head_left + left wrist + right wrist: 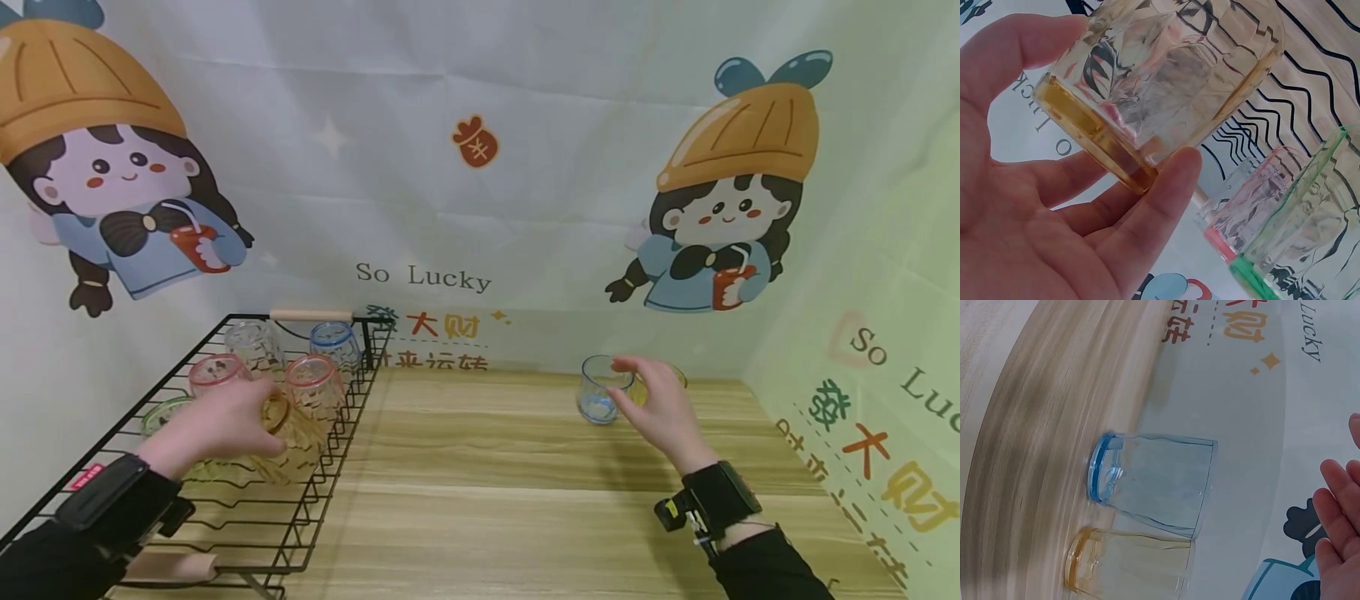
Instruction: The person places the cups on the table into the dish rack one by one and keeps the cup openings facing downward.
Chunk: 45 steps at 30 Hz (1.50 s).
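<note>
Over the wire rack, my left hand point(213, 423) holds an upside-down amber-tinted glass point(303, 450) near its thick base. Thumb and fingers lie around that base in the left wrist view, with the glass's mouth facing down toward the wires. At the back of the table, a blue-tinted glass point(1160, 484) stands upright. My right hand point(663, 408) is beside and above it, thumb and fingers spread apart. A second amber glass point(1135, 559) stands upright close by, partly hidden behind that hand in the head view. The right wrist view shows the right fingers away from both glasses.
Other upturned glasses stand on the black rack point(288, 570): a clear one point(253, 343), a blue one point(335, 346), two pink ones and a green one point(167, 412). Wooden handles point(176, 567) cap the rack's ends. A printed cloth point(540, 208) hangs behind the wooden table point(465, 500).
</note>
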Available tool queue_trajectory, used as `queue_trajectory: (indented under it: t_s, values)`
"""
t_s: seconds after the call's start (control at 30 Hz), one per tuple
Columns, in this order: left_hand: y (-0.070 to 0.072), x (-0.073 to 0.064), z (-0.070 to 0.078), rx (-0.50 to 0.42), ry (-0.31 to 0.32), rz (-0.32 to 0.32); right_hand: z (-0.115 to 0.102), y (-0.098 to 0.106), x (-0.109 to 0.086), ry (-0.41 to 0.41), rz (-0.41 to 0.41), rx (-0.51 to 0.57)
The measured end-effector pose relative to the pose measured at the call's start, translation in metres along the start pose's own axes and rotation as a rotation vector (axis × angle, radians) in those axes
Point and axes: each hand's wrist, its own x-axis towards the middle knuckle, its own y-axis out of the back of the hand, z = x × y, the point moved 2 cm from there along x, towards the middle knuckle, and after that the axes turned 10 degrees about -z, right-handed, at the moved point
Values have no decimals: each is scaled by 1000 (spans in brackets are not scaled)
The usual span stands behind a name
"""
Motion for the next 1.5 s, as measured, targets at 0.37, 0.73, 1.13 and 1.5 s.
queue_trajectory:
  t_s: [0.37,0.73,1.13,1.5]
  values:
    - [-5,3,-1,-6,32,-35,-1,0,2,18,14,-9]
    - [-7,6,1,19,36,-24,-3,-2,2,15,6,4]
    - [-8,9,3,48,-7,7,-5,-1,5,-1,-10,-7]
    - [-9,7,7,66,24,26,-3,-4,8,-26,-31,-31]
